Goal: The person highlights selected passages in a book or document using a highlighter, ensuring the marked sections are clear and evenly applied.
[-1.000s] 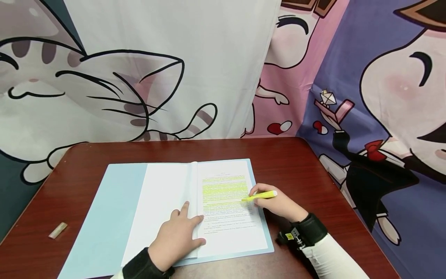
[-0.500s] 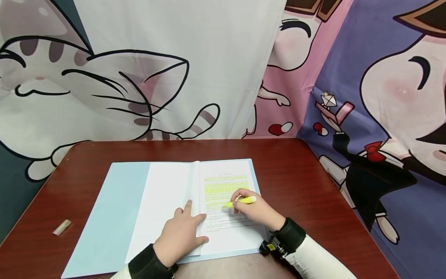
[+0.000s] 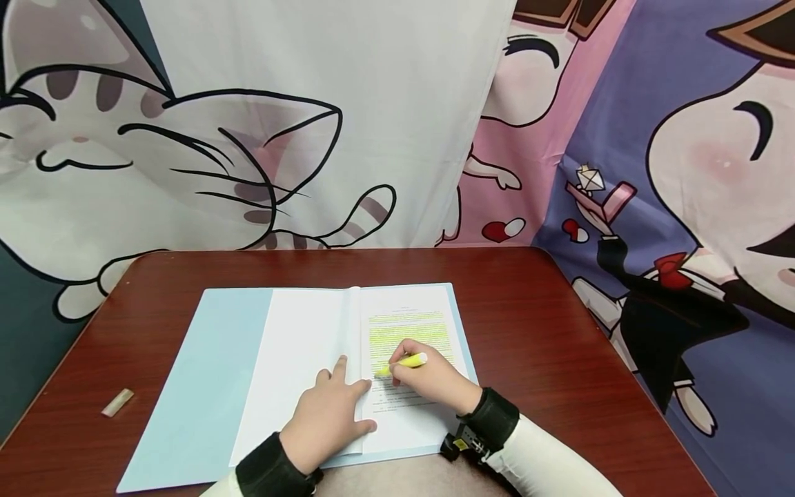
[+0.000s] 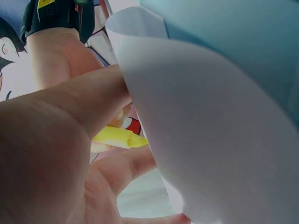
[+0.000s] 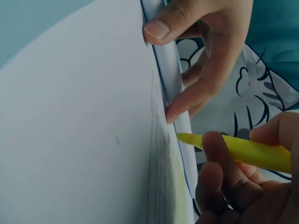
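An open light-blue folder (image 3: 192,386) lies on the dark red table (image 3: 528,324), with a printed page (image 3: 410,324) on its right side, several lines marked yellow. My right hand (image 3: 428,383) grips a yellow highlighter (image 3: 404,362), its tip (image 5: 184,137) at the left end of a text line near the fold. My left hand (image 3: 329,414) lies flat on the turned pages (image 3: 298,345), fingers straight, pressing them down by the fold. In the left wrist view the highlighter (image 4: 119,136) shows beyond my left fingers (image 4: 88,93), beside a curved white sheet (image 4: 210,130).
A small beige cap-like piece (image 3: 117,402) lies on the table's left side. Cartoon-printed cloth (image 3: 310,117) hangs behind and to the right of the table. Bare table surface lies right of the folder.
My right hand has drawn the highlighter leftward across the page, from the right margin to near the fold. My left hand has stayed pressed on the pages.
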Demonstrator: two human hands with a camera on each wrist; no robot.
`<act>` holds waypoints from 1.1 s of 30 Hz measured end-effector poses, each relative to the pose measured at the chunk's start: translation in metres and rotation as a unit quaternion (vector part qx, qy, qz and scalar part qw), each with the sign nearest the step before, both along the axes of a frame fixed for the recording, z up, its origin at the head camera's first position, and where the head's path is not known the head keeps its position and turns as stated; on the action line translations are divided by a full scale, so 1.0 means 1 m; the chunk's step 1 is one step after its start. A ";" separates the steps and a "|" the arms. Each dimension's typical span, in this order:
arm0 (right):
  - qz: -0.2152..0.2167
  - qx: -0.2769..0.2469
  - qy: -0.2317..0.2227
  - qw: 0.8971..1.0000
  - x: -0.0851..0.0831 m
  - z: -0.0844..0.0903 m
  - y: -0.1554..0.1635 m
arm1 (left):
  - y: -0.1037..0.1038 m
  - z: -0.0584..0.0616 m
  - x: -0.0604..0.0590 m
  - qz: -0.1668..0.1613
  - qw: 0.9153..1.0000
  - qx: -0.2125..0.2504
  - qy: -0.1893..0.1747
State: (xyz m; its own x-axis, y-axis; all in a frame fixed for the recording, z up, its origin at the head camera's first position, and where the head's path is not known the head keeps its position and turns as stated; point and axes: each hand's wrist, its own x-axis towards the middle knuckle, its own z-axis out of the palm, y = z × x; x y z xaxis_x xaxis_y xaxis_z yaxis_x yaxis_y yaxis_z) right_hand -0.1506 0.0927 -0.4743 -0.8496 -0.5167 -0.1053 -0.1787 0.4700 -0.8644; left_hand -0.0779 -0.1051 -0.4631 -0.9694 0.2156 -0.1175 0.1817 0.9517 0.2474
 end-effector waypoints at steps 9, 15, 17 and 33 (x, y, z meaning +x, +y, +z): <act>-0.005 0.003 -0.007 1.000 0.001 -0.003 -0.005 | -0.001 0.000 -0.001 -0.003 1.000 0.000 0.008; -0.006 0.001 -0.007 1.000 0.000 -0.006 -0.006 | -0.001 0.000 0.000 -0.004 1.000 0.002 0.008; -0.004 0.000 -0.007 1.000 0.000 -0.007 -0.005 | -0.001 0.000 0.000 -0.004 1.000 0.001 0.007; 0.007 -0.012 0.019 1.000 -0.003 -0.006 -0.004 | 0.000 0.000 -0.001 -0.004 1.000 0.003 0.008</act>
